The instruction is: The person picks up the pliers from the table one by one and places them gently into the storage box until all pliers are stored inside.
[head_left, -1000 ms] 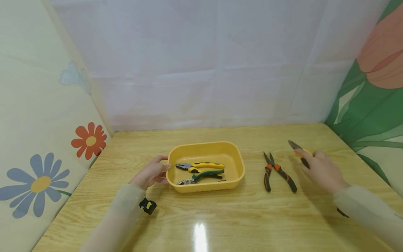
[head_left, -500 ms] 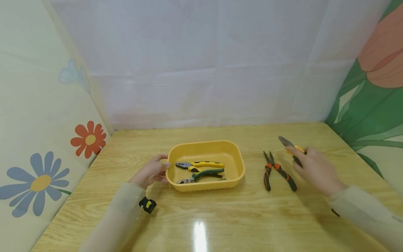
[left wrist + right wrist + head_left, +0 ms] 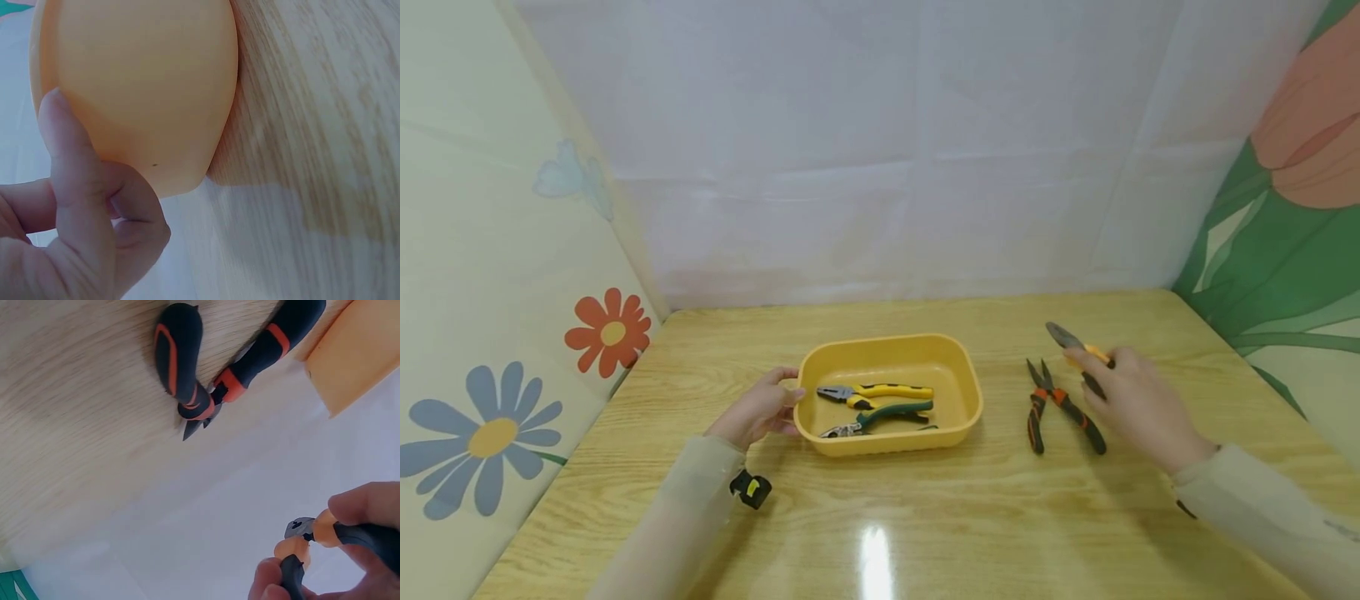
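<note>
A yellow plastic bin (image 3: 955, 367) stands mid-table, and my left hand (image 3: 762, 410) grips its left end, the thumb over the rim in the left wrist view. Inside lie yellow-and-black pliers (image 3: 895, 390) and green-handled pliers (image 3: 895, 411); a bit of another green handle shows by the front wall. My right hand (image 3: 1138, 404) holds orange-and-black pliers (image 3: 325, 528) by the handles, raised above the table, their dark jaws pointing to the far left. Between bin and right hand, long-nose pliers (image 3: 1051, 396) with black-and-orange handles lie spread on the wood.
The wood-grain table (image 3: 970, 517) meets a white cloth backdrop (image 3: 880, 167) at its far edge. Flower-printed panels flank it, with a red flower (image 3: 613, 333) at left and a large tulip (image 3: 1315, 142) at right.
My right hand has carried the orange-and-black pliers leftward, nearer the long-nose pliers on the table. My left hand and the bin stay in place.
</note>
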The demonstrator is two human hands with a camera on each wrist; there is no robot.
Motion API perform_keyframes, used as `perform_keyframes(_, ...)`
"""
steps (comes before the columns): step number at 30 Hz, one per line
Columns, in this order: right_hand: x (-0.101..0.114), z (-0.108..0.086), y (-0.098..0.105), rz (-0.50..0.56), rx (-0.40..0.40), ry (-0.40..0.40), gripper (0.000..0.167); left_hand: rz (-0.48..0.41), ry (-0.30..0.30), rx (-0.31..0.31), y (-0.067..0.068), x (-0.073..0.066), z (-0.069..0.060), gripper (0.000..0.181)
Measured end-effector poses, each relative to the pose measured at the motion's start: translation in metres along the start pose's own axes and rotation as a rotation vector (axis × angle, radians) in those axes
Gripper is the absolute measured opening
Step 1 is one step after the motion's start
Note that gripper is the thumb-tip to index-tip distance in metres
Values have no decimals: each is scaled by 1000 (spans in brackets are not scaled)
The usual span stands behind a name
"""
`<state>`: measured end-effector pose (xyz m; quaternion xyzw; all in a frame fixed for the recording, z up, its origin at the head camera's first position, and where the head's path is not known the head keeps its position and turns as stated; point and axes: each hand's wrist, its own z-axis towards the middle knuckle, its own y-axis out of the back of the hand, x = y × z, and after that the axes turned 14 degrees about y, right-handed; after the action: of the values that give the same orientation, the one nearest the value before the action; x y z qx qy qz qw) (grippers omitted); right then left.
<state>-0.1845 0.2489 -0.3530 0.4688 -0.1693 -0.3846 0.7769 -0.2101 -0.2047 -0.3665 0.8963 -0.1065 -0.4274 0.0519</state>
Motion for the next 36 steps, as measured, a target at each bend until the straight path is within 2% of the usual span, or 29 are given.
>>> perform_keyframes(6,7,4,-1,2,-35,33,50,-13,2,-1,-1,0,0,44)
perform_keyframes(15,14,11,1,21,-19,22,50,0,-14,14,0,1,-1,45)
perform_keyframes(22,20,17,1,-1,-32,60,54,1,-10,13,1,1,-2,46)
perform_keyframes(36,30,27,-2,35,-18,66,47,-2,-9,9,0,0,-2,45)
